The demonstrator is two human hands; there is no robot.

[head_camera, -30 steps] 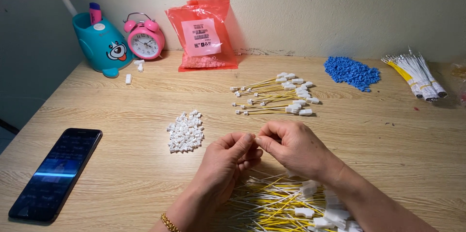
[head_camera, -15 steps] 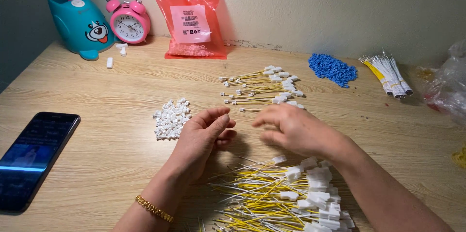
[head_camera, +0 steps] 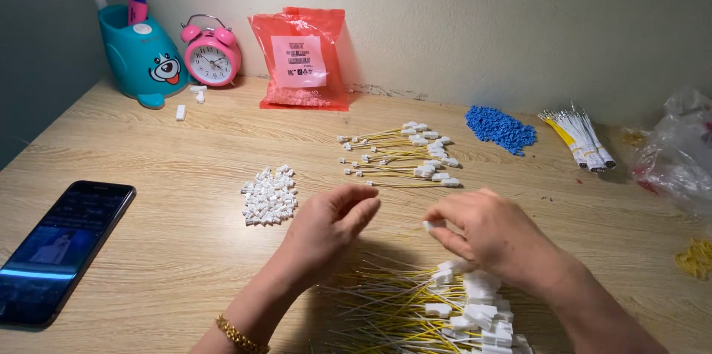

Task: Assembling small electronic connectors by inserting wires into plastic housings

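Yellow and white wires with white connector ends lie in a loose heap (head_camera: 437, 309) right under my wrists on the wooden table (head_camera: 185, 154), their long axes running mostly left to right. My right hand (head_camera: 486, 232) hovers above that heap, fingertips pressed together on a small white connector housing (head_camera: 429, 226) at its leftward tip. My left hand (head_camera: 330, 224) sits just beside it, thumb and fingers curled toward a pinch, but I cannot tell whether anything is between them. So the housing lies just right of the left hand. Spare white housings (head_camera: 269, 196) sit in a pile near the left hand; finished wire leads (head_camera: 400, 155) lie farther back, with a phone (head_camera: 63, 246) far left.
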